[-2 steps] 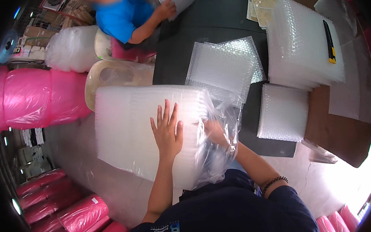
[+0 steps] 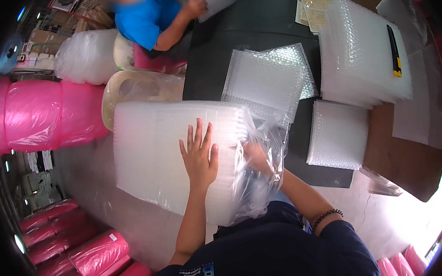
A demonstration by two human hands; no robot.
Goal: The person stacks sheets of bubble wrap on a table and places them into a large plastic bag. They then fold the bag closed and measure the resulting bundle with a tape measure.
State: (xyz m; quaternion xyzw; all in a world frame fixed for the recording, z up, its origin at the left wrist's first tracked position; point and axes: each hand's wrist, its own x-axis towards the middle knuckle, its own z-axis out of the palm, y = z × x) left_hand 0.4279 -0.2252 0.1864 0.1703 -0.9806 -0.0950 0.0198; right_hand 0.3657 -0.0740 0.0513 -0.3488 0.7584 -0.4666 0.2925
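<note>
A thick stack of white bubble-wrap pouches or sheets lies in front of me inside a clear plastic bag. My left hand rests flat on top of the stack, fingers spread. At the stack's right end, the loose film of the bag bunches up around my right hand. That hand is against the end of the stack, partly behind the film, and its fingertips are hidden. Just beyond the bag, a few loose bubble-wrap pouches lie overlapping on the dark table.
Right of the table's middle are a tall bubble-wrap stack with a yellow-and-black cutter knife on it, and a smaller stack. A co-worker in blue handles a white sheet. Pink wrapped rolls and cream chairs stand left.
</note>
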